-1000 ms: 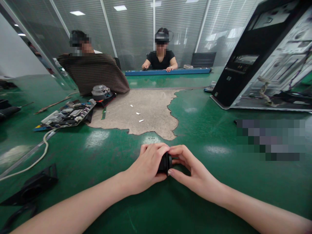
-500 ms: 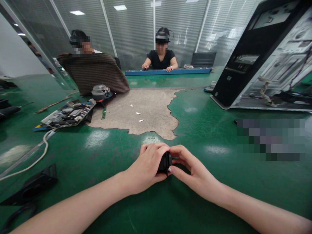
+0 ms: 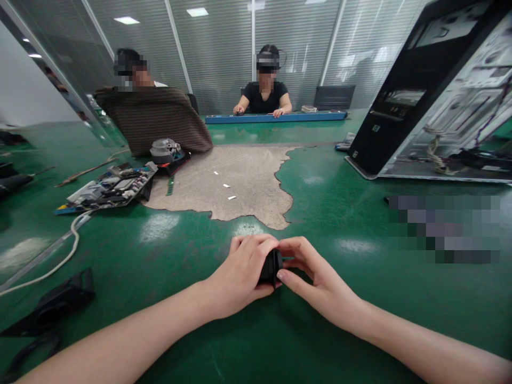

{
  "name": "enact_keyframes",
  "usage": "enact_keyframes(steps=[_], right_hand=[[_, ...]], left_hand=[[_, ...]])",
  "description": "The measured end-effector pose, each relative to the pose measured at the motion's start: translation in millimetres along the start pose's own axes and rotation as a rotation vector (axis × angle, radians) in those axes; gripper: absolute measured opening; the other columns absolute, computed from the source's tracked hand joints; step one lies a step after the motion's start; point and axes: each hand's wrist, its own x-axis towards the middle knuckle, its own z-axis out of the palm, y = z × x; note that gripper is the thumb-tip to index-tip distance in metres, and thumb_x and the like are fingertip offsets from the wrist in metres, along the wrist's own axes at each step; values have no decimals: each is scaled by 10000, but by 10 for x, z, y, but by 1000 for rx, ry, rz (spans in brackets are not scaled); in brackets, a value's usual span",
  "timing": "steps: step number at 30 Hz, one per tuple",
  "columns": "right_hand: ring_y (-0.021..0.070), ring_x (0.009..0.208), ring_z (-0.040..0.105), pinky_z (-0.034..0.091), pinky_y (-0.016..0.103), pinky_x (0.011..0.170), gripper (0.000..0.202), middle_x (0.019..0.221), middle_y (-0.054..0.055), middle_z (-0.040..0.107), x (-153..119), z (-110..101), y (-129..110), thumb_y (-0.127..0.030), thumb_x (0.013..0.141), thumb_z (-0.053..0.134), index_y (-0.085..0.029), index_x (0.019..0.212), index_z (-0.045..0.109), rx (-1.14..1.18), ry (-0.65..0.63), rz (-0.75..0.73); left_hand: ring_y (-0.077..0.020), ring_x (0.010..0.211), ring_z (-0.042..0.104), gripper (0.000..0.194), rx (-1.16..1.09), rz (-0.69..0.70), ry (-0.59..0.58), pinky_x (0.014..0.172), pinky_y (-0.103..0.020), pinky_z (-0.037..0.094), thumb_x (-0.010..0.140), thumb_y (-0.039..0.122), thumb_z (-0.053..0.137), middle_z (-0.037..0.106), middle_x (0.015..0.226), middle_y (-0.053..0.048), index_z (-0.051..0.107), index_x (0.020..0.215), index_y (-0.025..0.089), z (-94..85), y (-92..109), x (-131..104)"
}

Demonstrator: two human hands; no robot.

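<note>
A small black plastic part [image 3: 271, 268] with a flat flange sits between my two hands, low over the green table; its exact kind cannot be made out. My left hand [image 3: 248, 266] is closed around its left side, the fingers over the top and the thumb below. From the right, my right hand [image 3: 310, 272] grips the flanged side between thumb and curled fingers. Most of the part's left half is hidden under my left palm.
At left lie a circuit board [image 3: 114, 186], a cooler fan [image 3: 167, 152], a green memory stick [image 3: 170, 186], a white cable [image 3: 74, 240] and a black bracket [image 3: 60, 305]. An opened computer tower [image 3: 400, 101] stands at right. Two people sit across the table [image 3: 340, 298].
Almost nothing differs. Both hands stay on the black part, with at most a very slight shift of the right fingers and thumb.
</note>
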Motion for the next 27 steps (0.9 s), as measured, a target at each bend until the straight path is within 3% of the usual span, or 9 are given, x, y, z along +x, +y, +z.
enact_keyframes(steps=[8, 14, 20, 27], right_hand=[[146, 999, 466, 443, 314, 872, 277, 1046, 29, 431, -41, -17, -5, -95, 754, 503, -233, 979, 416, -56, -28, -72], [143, 977, 478, 459, 304, 839, 153, 1036, 31, 436, -23, -17, 11, -167, 803, 471, -233, 939, 450, -50, -7, -74], [139, 982, 475, 480, 291, 814, 300, 1041, 33, 448, 3, 1, 4, -142, 801, 464, -249, 1072, 390, -23, -4, -27], [152, 1001, 465, 446, 327, 869, 239, 1054, 30, 427, -42, -17, 0, -122, 763, 508, -235, 961, 433, -71, -8, -86]], left_hand=[[-227, 1100, 364, 615, -2, 4, -8, 876, -390, 268, 703, 163, 559, 416, 1180, -102, 203, 1203, 193, -4, -8, -5], [-220, 1091, 373, 598, 1, 3, 11, 870, -384, 276, 716, 184, 560, 424, 1170, -100, 208, 1200, 189, 15, -9, 0], [-212, 1092, 369, 595, 6, 1, 5, 872, -379, 273, 723, 192, 562, 419, 1174, -100, 207, 1200, 185, 8, -6, -3], [-224, 1097, 363, 612, 2, 13, 3, 873, -384, 270, 706, 168, 561, 415, 1178, -107, 205, 1203, 181, 8, -10, -9]])
